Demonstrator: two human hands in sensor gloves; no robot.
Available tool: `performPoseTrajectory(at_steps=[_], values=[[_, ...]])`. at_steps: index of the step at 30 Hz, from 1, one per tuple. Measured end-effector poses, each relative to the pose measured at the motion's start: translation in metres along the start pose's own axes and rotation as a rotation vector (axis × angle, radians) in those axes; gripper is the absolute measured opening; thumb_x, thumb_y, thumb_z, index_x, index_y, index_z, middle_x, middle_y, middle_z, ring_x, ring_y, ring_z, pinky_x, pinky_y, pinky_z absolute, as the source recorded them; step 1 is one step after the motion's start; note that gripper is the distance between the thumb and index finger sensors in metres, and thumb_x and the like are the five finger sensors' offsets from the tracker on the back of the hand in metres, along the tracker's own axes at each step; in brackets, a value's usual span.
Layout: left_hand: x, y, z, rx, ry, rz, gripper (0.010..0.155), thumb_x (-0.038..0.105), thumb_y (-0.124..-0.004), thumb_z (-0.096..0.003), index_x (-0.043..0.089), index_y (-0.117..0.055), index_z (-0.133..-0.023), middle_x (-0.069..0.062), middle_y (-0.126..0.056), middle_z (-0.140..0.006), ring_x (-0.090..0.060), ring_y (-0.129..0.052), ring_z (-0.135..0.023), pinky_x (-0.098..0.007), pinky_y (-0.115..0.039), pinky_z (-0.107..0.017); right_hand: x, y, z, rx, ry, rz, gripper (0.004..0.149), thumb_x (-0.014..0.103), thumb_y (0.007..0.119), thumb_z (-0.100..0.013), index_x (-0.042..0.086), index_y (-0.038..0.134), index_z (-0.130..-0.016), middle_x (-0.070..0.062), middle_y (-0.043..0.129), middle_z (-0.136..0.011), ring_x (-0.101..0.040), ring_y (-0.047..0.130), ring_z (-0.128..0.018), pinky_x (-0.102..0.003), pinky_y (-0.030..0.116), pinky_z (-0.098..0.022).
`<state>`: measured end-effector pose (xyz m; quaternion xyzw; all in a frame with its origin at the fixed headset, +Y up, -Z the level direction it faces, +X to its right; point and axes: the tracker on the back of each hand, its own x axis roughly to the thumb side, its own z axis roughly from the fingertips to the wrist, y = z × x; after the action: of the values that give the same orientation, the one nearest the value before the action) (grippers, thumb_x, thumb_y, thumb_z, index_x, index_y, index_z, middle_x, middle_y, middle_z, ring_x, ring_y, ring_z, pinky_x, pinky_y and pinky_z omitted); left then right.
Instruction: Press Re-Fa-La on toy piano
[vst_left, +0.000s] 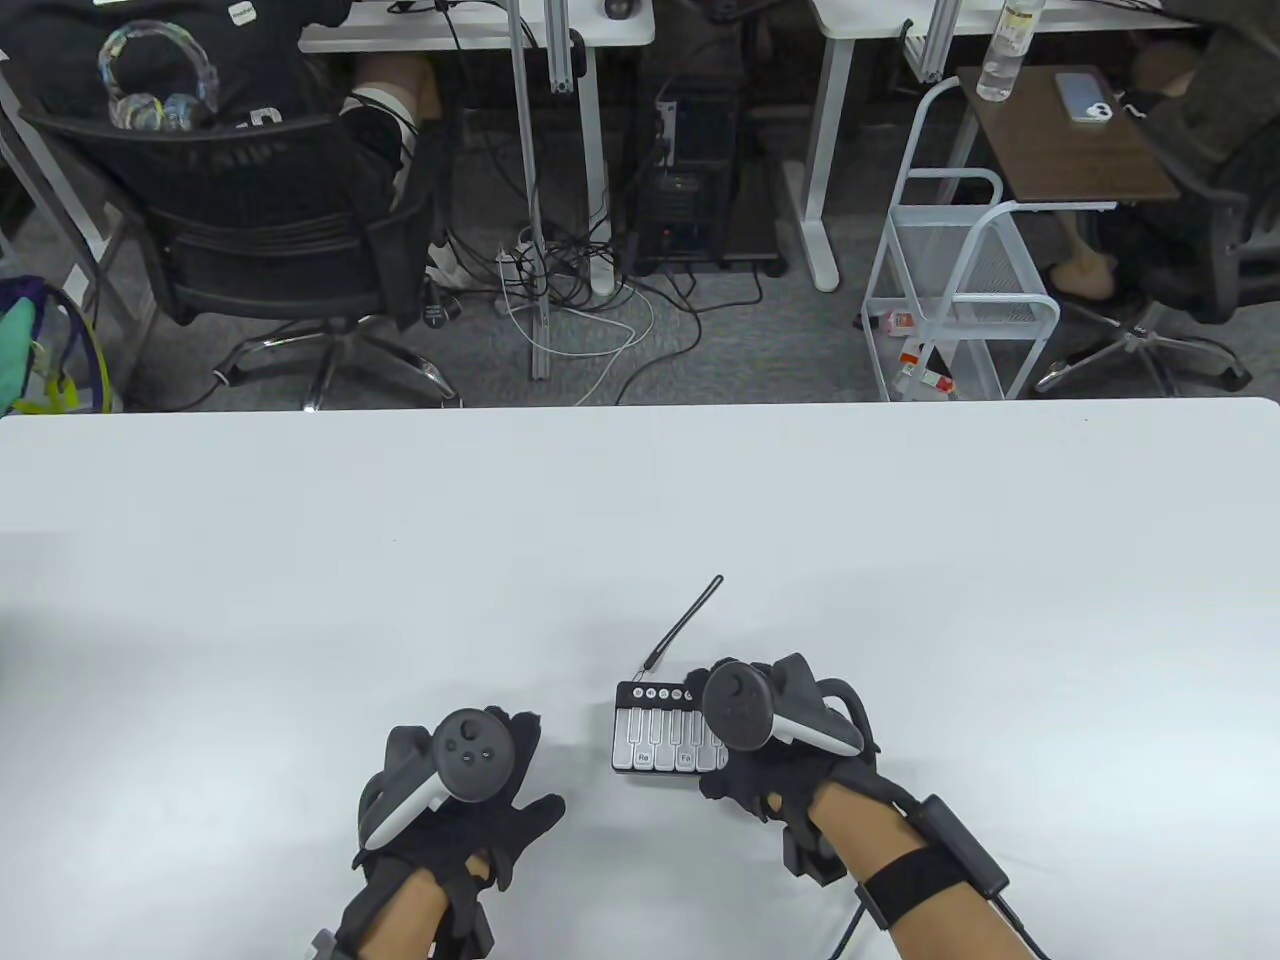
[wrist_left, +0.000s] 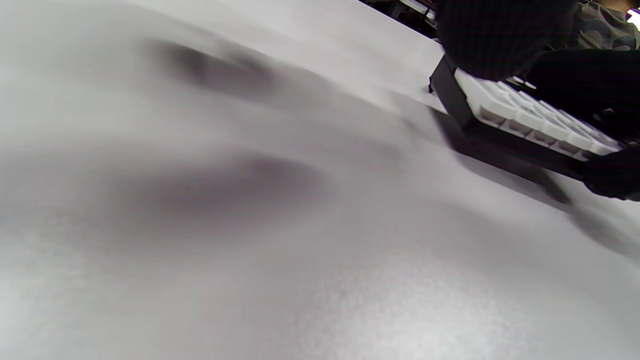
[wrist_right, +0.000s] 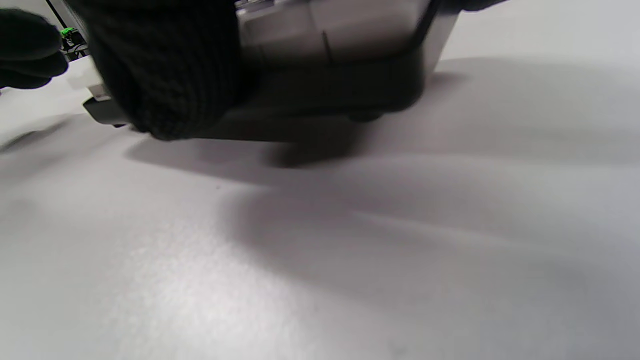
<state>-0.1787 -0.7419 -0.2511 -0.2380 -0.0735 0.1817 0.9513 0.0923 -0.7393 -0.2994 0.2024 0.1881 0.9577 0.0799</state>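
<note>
Right hand grips the toy piano at its right end; left hand rests spread on the tabletop. We judge that steadying the case and striking labelled keys squarely works best.

Table: plain white, matte. Toy piano: black casing, white keys with short black keys between, small white round buttons along the top strip, thin black wrist strap. Left hand and right hand: black knit gloves; trackers dark grey with pale grey handles. Black band on the right forearm, bare skin showing beyond it.
</note>
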Motion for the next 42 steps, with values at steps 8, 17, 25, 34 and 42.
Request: performPoseTrajectory(at_steps=[8, 17, 25, 34, 42], values=[[0.000, 0.000, 0.000, -0.004, -0.002, 0.000, 0.086, 0.063, -0.067, -0.0464, 0.027, -0.022, -0.111, -0.010, -0.021, -0.118, -0.045, -0.025, -0.109, -0.067, -0.033, -0.074, -0.003, 0.017, 0.004, 0.013, -0.033, -0.025, 0.093, 0.040, 0.090, -0.034, 0.018, 0.029, -0.101, -0.016, 0.026, -0.109, -0.050, 0.039, -0.101, -0.072, 0.043, -0.070], [0.000, -0.001, -0.001, -0.005, -0.003, 0.001, 0.086, 0.063, -0.067, -0.0464, 0.027, -0.022, -0.111, -0.010, -0.021, -0.118, -0.045, -0.025, -0.109, -0.067, -0.033, -0.074, -0.008, 0.021, 0.006, 0.011, -0.042, -0.053, 0.095, 0.039, 0.091, -0.033, 0.018, 0.027, -0.101, -0.013, 0.025, -0.109, -0.049, 0.036, -0.103, -0.070, 0.041, -0.070], [0.000, -0.001, -0.001, -0.007, -0.004, 0.002, 0.086, 0.063, -0.067, -0.0464, 0.027, -0.022, -0.111, -0.010, -0.021, -0.118, -0.045, -0.025, -0.109, -0.067, -0.033, -0.074, -0.009, 0.017, 0.007, 0.035, -0.025, -0.061, 0.095, 0.044, 0.090, -0.034, 0.019, 0.027, -0.101, -0.012, 0.022, -0.110, -0.048, 0.031, -0.104, -0.068, 0.032, -0.071], [0.001, -0.001, 0.000, -0.009, -0.006, 0.002, 0.086, 0.063, -0.067, -0.0464, 0.027, -0.022, -0.110, -0.010, -0.021, -0.118, -0.045, -0.025, -0.109, -0.067, -0.033, -0.074, 0.006, -0.005, 0.014, -0.037, -0.042, -0.067, 0.087, 0.047, 0.084, -0.037, 0.019, 0.033, -0.102, -0.012, 0.026, -0.111, -0.049, 0.033, -0.104, -0.067, 0.033, -0.072], [0.001, -0.002, 0.000, -0.011, -0.007, 0.004, 0.086, 0.064, -0.066, -0.0464, 0.027, -0.022, -0.111, -0.010, -0.021, -0.118, -0.045, -0.025, -0.109, -0.067, -0.033, -0.074, 0.026, -0.017, 0.011, -0.081, -0.052, -0.066, 0.075, 0.046, 0.080, -0.040, 0.019, 0.046, -0.101, -0.011, 0.038, -0.110, -0.048, 0.043, -0.102, -0.065, 0.040, -0.072]])
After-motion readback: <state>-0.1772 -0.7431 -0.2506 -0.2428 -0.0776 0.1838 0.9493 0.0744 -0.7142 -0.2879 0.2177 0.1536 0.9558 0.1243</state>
